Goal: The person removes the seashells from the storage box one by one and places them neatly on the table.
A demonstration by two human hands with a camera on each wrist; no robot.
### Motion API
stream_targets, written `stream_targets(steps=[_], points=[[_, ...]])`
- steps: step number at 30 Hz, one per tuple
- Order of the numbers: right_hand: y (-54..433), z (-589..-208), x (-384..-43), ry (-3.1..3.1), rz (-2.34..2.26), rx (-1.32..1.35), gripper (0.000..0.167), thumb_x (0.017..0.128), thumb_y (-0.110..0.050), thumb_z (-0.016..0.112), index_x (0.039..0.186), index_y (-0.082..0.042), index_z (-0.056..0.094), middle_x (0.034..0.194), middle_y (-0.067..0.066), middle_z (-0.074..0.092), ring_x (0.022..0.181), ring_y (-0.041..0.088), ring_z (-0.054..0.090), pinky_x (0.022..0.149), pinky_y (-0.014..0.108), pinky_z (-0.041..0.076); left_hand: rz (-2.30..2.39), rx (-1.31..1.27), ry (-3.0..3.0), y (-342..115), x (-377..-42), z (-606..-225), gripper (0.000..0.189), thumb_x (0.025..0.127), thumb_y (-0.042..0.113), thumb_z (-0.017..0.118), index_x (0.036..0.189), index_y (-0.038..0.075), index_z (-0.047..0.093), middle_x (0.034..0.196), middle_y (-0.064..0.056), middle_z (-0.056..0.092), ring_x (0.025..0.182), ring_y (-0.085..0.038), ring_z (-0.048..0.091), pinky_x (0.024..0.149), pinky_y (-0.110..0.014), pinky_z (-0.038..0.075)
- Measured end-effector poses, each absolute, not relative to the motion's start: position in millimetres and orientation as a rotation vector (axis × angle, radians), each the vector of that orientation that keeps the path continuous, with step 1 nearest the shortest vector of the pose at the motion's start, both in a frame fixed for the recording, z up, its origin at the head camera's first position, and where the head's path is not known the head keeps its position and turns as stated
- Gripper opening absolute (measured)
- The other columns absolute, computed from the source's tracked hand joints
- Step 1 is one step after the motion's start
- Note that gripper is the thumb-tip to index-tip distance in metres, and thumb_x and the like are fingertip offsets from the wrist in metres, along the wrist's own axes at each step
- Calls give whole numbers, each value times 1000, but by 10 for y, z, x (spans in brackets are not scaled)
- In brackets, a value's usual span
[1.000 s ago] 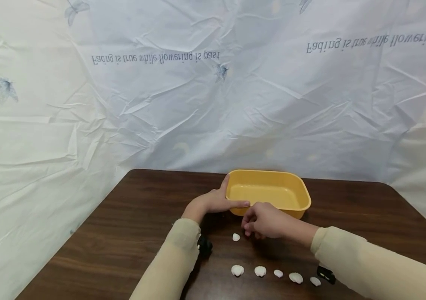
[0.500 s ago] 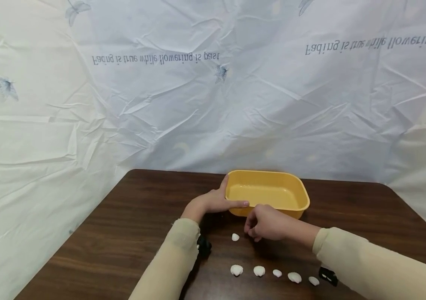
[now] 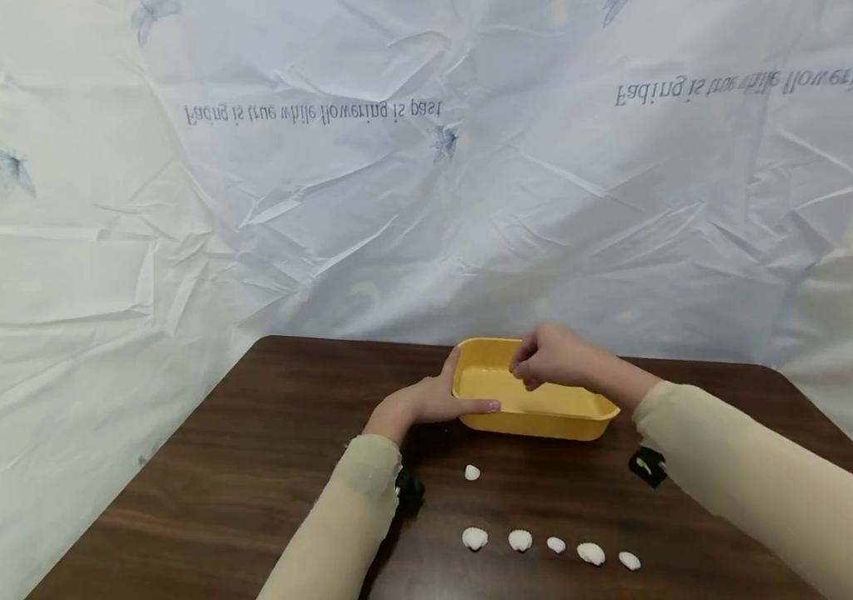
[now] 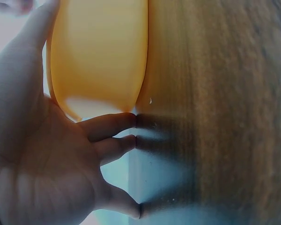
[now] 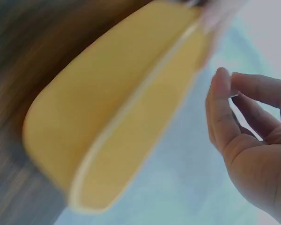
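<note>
A yellow plastic basin (image 3: 524,423) stands at the table's far side. My left hand (image 3: 429,400) holds its near left corner, thumb along the front wall and a finger up the left end. In the left wrist view, other fingers (image 4: 110,125) reach down to the table beside the basin. Above the basin's opening is my right hand (image 3: 557,357). Its thumb and fingertips are pinched together in the right wrist view, with a small pale sliver of a shell (image 5: 233,95) between them, mostly hidden. One white shell (image 3: 473,472) lies on the table in front of the basin.
Nearer me, several white shells (image 3: 520,540) lie in a row on the dark wooden table (image 3: 261,467). A wrinkled white cloth (image 3: 366,208) with printed words hangs behind the table and at its sides. A black wrist camera (image 3: 647,467) sits under my right sleeve.
My right hand has risen from the table in front of the basin to above its opening. The left hand stays at the basin's corner, and the shells on the table lie where they were.
</note>
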State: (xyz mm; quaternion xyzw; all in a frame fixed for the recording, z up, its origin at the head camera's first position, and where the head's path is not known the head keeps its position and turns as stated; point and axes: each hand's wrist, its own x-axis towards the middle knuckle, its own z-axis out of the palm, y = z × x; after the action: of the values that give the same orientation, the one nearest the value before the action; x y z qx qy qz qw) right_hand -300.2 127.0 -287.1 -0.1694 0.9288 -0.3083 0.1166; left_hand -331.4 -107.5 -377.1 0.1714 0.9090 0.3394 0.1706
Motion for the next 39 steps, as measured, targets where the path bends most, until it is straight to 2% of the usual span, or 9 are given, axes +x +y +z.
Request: stream_targets(steps=[3,5,8,18,24,30,34,37,39], points=[[1338,-3066,-3233,2790,-723,-491,18,98,-7,67,86,-1,79,78,12,76,67,17,70,72,37,60,977,477,2579,-1097,-3316,-3779,132,83,82,70,170,33,-18,124,-15,67,112,-29,62,104,-47,48],[1381,-3225,-3346,2798,-616,-488,30,94,-4,66,65,-10,68,60,2,63,53,10,52,59,30,49,986,483,2579,-1102,-3315,-3784,132,84,80,70,171,32,-17,121,-12,66,109,-28,61,102,-46,47],[1419,-3405,-3457,2775,-555,-473,45,87,2,63,52,-19,46,49,-5,43,48,9,32,53,27,33,997,499,2575,-1092,-3316,-3779,132,84,79,71,171,31,-16,117,-11,67,106,-27,61,100,-44,47],[1281,-3467,-3504,2719,-548,-475,44,83,2,63,51,-20,41,50,-6,32,50,10,20,51,27,24,960,492,2618,-1049,-3321,-3770,131,83,82,68,171,32,-15,138,-21,63,120,-31,61,107,-47,48],[1149,-3486,-3468,2754,-459,-552,31,88,5,60,64,-13,68,61,-5,49,55,11,31,56,27,32,964,487,2609,-1072,-3323,-3773,129,84,81,69,170,36,-16,126,-16,67,113,-30,62,101,-46,49],[1114,-3466,-3446,2767,-414,-441,50,85,10,57,52,-20,37,53,-7,23,54,10,15,51,27,21,970,494,2602,-1066,-3315,-3785,129,84,81,69,170,36,-16,136,-18,64,125,-33,61,108,-49,49],[1138,-3413,-3391,2754,-481,-404,46,90,7,64,52,-16,51,51,-6,33,51,9,25,50,25,29,977,500,2602,-1059,-3316,-3787,130,84,80,70,171,34,-15,128,-16,66,117,-31,62,105,-48,49],[1155,-3299,-3315,2709,-598,-423,25,93,3,68,70,-7,72,65,-1,59,57,10,48,58,27,48,978,502,2605,-1056,-3322,-3785,130,84,80,70,171,33,-15,121,-14,68,111,-30,62,102,-46,49],[1157,-3189,-3265,2660,-692,-428,12,94,4,68,86,-1,76,82,6,70,69,14,62,70,32,59,968,500,2615,-1058,-3325,-3783,131,84,81,70,171,33,-15,123,-15,69,112,-30,63,103,-46,49]])
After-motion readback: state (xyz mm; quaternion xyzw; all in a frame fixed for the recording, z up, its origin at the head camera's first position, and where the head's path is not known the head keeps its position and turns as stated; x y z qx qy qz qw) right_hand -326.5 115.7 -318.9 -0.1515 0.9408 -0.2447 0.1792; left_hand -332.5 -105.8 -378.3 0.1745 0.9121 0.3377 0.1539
